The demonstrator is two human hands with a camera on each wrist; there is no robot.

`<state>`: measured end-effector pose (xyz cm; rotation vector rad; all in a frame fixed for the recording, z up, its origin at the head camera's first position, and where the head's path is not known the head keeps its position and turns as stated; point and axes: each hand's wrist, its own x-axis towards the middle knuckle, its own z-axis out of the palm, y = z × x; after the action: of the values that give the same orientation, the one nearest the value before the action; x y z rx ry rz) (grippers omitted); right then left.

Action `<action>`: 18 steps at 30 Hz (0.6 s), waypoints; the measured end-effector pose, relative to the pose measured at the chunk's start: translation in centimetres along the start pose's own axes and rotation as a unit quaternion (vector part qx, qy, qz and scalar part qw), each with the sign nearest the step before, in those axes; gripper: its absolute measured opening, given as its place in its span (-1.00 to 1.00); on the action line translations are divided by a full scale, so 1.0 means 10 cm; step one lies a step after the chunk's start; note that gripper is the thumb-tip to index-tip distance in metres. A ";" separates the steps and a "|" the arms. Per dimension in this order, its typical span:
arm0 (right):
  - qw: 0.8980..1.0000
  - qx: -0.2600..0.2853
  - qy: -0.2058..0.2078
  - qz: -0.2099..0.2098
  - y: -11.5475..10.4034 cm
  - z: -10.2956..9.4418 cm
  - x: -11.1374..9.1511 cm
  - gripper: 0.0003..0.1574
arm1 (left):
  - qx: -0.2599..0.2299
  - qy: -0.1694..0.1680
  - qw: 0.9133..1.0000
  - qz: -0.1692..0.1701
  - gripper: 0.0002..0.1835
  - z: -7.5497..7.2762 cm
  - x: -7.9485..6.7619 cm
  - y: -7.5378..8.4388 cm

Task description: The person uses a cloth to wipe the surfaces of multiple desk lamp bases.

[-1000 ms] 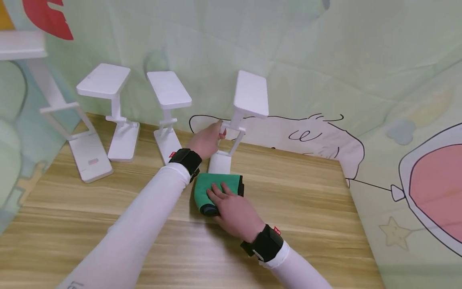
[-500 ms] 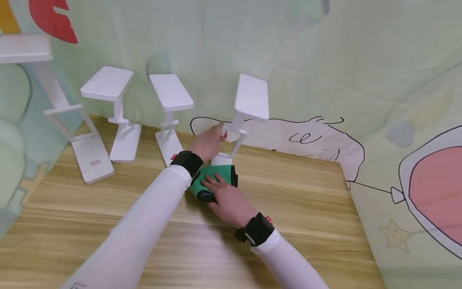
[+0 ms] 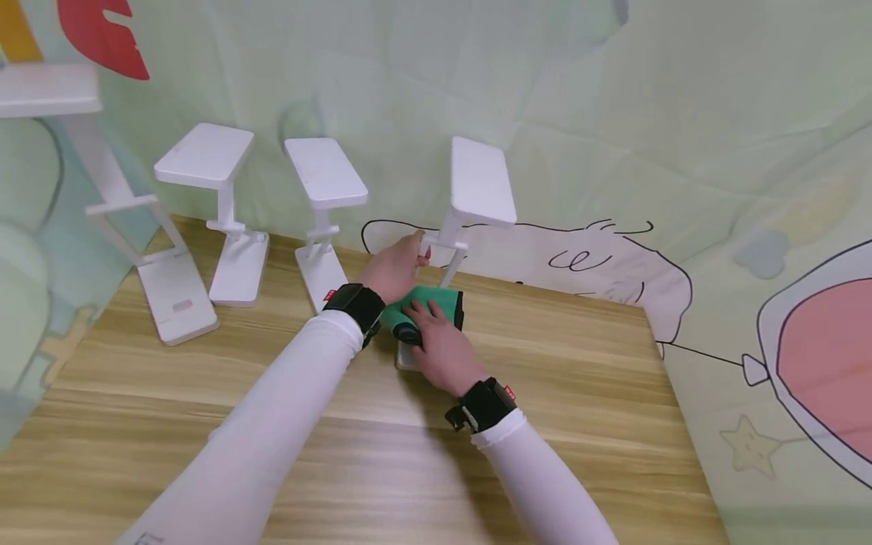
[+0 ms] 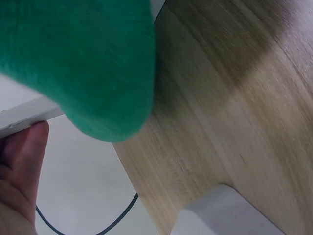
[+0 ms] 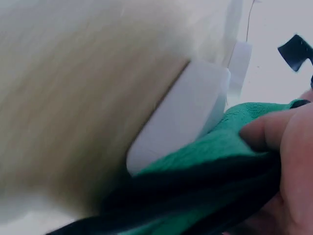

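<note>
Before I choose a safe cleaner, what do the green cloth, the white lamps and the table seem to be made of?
Green cloth: soft fabric, perhaps microfibre; its surface looks matt and fuzzy.
White lamps: probably plastic with a smooth, low-sheen finish, given the rounded, moulded-looking edges.
Table: wood-look top with streaky grain and a mild sheen; solid wood or laminate, I can't tell.

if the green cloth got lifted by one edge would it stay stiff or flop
The green cloth would probably flop and unfold, as it looks folded into soft layers. Its fuzzy surface in the left wrist view suggests decent grip rather than slipperiness.
</note>
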<state>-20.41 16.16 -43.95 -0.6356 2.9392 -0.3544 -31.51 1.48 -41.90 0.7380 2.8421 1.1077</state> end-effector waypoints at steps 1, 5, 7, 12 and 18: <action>1.000 0.001 -0.002 0.005 0.03 -0.02 -0.02 -0.26 | 0.000 0.003 1.000 0.002 -0.77 0.00 0.00 0.01; 1.000 -0.019 -0.019 0.016 0.09 -0.07 -0.13 -0.26 | 0.002 0.004 1.000 -0.006 -0.80 0.01 -0.02 0.03; 0.999 -0.037 -0.022 0.018 0.08 -0.09 -0.20 -0.26 | 0.003 0.006 1.000 -0.006 -0.80 0.01 -0.02 0.03; 0.995 -0.097 -0.026 0.006 -0.02 -0.16 -0.43 -0.28 | 0.009 0.019 1.000 0.001 -0.77 0.04 -0.03 0.06; 0.989 -0.131 -0.068 -0.024 -0.15 -0.29 -0.67 -0.30 | 0.014 0.023 1.000 -0.006 -0.78 0.04 -0.04 0.07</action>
<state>-14.16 18.20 -40.40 -0.7298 2.8650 0.0738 -30.81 2.00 -41.83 0.7067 2.9017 1.0991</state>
